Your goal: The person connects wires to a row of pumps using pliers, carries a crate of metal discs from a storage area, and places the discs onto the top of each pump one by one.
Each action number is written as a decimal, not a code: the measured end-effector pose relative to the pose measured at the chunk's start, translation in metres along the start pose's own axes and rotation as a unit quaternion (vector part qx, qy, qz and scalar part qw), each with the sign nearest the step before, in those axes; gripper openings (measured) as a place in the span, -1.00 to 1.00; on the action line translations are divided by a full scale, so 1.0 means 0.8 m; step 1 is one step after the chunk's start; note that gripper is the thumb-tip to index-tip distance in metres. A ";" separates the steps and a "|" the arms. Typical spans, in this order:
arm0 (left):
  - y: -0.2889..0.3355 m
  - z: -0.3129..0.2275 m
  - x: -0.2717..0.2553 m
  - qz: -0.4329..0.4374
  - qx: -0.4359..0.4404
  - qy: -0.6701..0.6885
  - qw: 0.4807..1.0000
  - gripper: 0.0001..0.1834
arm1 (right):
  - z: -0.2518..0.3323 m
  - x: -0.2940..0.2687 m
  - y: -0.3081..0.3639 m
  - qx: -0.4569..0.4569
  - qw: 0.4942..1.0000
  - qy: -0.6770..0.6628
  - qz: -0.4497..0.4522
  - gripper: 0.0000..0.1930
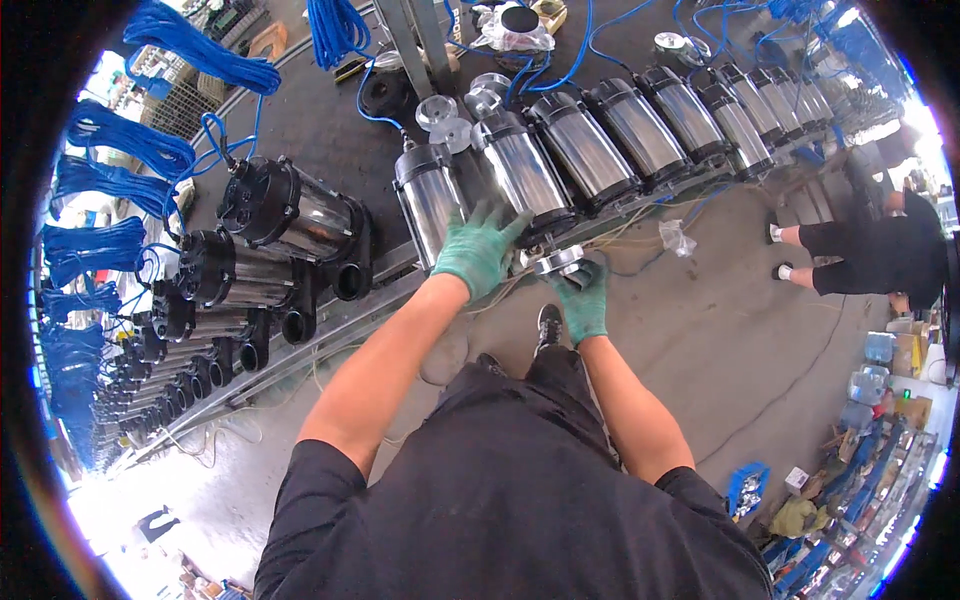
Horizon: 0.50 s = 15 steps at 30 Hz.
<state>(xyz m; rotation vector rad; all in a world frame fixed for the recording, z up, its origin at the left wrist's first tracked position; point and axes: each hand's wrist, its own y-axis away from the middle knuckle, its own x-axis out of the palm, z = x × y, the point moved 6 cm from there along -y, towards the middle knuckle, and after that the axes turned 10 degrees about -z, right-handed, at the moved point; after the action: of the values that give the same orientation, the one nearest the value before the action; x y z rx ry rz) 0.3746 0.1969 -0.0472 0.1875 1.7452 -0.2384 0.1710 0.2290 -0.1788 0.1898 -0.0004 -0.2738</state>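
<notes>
My left hand (474, 255), in a green glove, reaches over the near end of a shiny steel pump body (430, 205). Its fingers are spread and slightly blurred, pointing toward the neighbouring pump body (525, 170). In a matching glove, my right hand (584, 305) is closed at the near end of that neighbouring pump, against a round silver metal part (558, 262). A dark piece (588, 274) shows by its fingertips, its kind unclear. Both pumps lie on the bench with black end caps and blue cables.
More steel pumps (640, 125) line the bench to the right. Black-based pumps (290, 210) stand to the left, with coiled blue cables (115, 140) beyond. Clear round discs (450, 132) lie behind a pump near a metal post (425, 45). Another person (870, 245) is at the right.
</notes>
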 end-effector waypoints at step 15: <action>-0.011 -0.002 0.002 0.028 -0.022 -0.016 0.999 -0.28 | -0.003 0.013 -0.005 0.030 0.993 -0.111 0.006 -0.39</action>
<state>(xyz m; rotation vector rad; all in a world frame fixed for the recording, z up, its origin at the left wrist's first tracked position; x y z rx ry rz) 0.3702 0.1892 -0.0483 0.1997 1.7094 -0.1622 0.1802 0.2225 -0.1822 0.2172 -0.2306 -0.2825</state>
